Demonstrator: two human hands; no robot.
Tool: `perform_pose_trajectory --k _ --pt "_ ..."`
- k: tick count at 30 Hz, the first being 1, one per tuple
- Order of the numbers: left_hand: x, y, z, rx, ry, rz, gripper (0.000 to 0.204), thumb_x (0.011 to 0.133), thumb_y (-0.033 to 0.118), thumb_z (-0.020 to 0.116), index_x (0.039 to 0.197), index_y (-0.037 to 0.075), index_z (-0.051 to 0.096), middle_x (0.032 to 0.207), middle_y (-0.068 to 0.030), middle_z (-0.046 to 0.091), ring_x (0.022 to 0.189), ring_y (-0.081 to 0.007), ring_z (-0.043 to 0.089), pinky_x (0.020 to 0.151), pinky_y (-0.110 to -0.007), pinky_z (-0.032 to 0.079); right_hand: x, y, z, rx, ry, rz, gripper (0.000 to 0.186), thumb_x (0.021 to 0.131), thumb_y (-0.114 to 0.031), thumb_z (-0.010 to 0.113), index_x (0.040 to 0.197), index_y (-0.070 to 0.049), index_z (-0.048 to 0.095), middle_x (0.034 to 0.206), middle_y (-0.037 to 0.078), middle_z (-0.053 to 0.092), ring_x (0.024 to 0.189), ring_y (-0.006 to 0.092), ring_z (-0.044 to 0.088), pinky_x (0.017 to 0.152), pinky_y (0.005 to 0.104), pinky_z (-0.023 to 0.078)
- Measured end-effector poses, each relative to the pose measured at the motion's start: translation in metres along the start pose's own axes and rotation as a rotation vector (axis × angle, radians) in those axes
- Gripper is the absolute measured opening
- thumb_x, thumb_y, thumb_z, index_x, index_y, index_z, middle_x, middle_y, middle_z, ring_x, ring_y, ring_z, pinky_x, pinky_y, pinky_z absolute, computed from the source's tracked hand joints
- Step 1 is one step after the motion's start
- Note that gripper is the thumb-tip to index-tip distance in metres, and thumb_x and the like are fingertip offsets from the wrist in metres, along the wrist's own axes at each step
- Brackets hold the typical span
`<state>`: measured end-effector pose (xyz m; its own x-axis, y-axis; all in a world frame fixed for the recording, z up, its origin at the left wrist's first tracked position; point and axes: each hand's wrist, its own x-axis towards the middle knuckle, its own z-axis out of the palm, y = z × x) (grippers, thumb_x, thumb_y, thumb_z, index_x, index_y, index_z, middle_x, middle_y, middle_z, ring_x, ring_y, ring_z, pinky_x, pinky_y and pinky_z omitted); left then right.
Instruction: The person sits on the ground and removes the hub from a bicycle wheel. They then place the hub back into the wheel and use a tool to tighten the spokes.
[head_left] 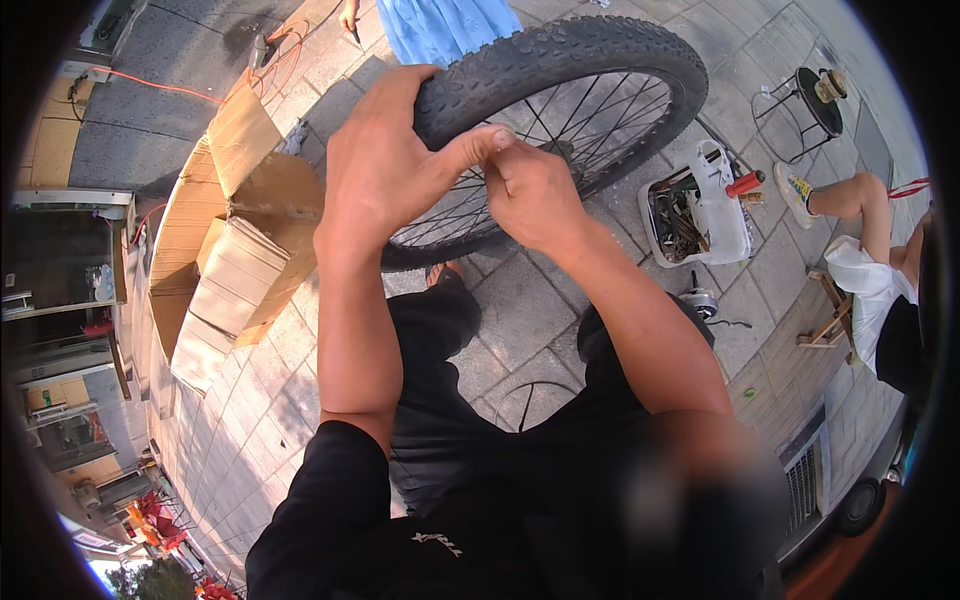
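Note:
A bicycle wheel (662,62) with a knobby black tyre and thin dark spokes stands tilted in front of me. My left hand (385,165) is wrapped over the tyre's near left side, its thumb stretched toward my other hand. Close by, my right hand (535,190) is closed at the wheel's inner edge, fingers curled in. Whatever its fingertips pinch, if anything, is hidden behind them. The two hands nearly meet at the left thumb tip.
An opened cardboard box (235,265) stands left on the paving. To the right are a white toolbox (700,205) full of tools, a red-handled tool (745,183), a round black stool (805,105) and a seated person (865,230). Someone in a blue skirt (440,28) stands beyond the wheel.

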<state>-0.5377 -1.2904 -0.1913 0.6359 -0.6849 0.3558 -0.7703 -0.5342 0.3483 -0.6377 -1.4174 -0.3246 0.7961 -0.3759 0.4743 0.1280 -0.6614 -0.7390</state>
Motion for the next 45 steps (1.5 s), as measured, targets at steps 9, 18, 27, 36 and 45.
perform_pose_trajectory --k 9,18,27,36,45 --pt "0.0 -0.007 0.011 -0.075 0.043 0.041 0.067 0.086 0.052 0.092 0.125 0.002 0.072 0.108 -0.018 0.077 0.101 -0.0395 0.075 0.087 -0.045 0.059 0.0 0.005 0.003 0.009 0.069 -0.063 0.028 0.093 -0.003 0.064 0.12 -0.004 0.074 0.093 0.017 0.075 0.084 0.0412 0.075 0.073 0.0513 0.061" --pt "0.0 -0.007 0.012 -0.046 0.061 0.05 0.06 0.088 0.044 0.094 0.125 0.002 0.073 0.099 -0.0142 0.079 0.092 -0.0248 0.076 0.084 -0.038 0.059 0.002 0.005 0.002 0.004 0.019 -0.043 0.031 0.092 -0.005 0.064 0.122 -0.002 0.074 0.096 0.018 0.075 0.088 0.0411 0.075 0.077 0.0515 0.061" --pt "0.001 -0.008 0.006 -0.071 0.074 0.059 0.059 0.085 0.046 0.094 0.12 0.002 0.074 0.106 -0.0185 0.077 0.097 -0.0416 0.075 0.082 -0.045 0.059 0.001 0.004 0.006 -0.004 0.017 -0.071 0.027 0.097 -0.002 0.063 0.122 -0.003 0.072 0.095 0.017 0.074 0.087 0.0413 0.073 0.075 0.053 0.059" --pt "-0.002 -0.007 0.004 -0.094 0.053 0.034 0.056 0.084 0.042 0.094 0.12 0.004 0.074 0.106 -0.0172 0.077 0.097 -0.0427 0.074 0.082 -0.044 0.059 -0.002 0.004 0.01 0.013 0.037 -0.085 0.029 0.098 -0.003 0.064 0.125 -0.005 0.072 0.093 0.016 0.074 0.085 0.041 0.074 0.074 0.0525 0.06" --pt "-0.001 -0.007 0.006 -0.08 0.095 0.111 0.054 0.083 0.042 0.093 0.117 0.004 0.075 0.104 -0.015 0.077 0.094 -0.0409 0.073 0.078 -0.045 0.058 0.0 0.004 0.007 0.028 0.052 -0.088 0.026 0.097 -0.001 0.064 0.122 -0.004 0.072 0.095 0.017 0.075 0.086 0.0424 0.074 0.074 0.053 0.06"
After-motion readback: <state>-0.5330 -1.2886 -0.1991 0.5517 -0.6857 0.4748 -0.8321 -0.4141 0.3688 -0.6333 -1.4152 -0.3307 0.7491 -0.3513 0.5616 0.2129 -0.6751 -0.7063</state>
